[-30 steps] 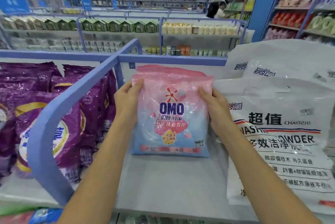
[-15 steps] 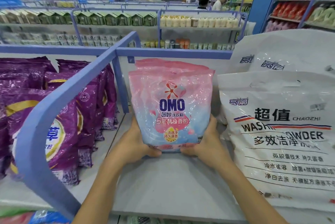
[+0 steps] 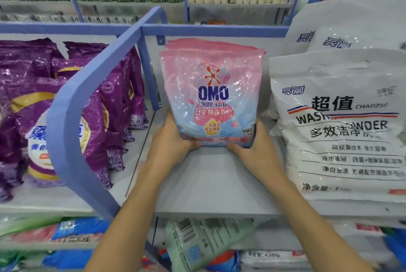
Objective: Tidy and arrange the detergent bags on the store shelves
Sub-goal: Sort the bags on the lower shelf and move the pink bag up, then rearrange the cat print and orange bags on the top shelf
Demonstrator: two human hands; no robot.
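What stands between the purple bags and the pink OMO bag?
The blue shelf divider, left of the pink OMO bag, in the head view.

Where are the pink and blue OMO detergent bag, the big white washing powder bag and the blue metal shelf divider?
pink and blue OMO detergent bag (image 3: 213, 94): head view, OMO logo.
big white washing powder bag (image 3: 342, 139): head view, printed front.
blue metal shelf divider (image 3: 64, 111): head view, curved front corner.
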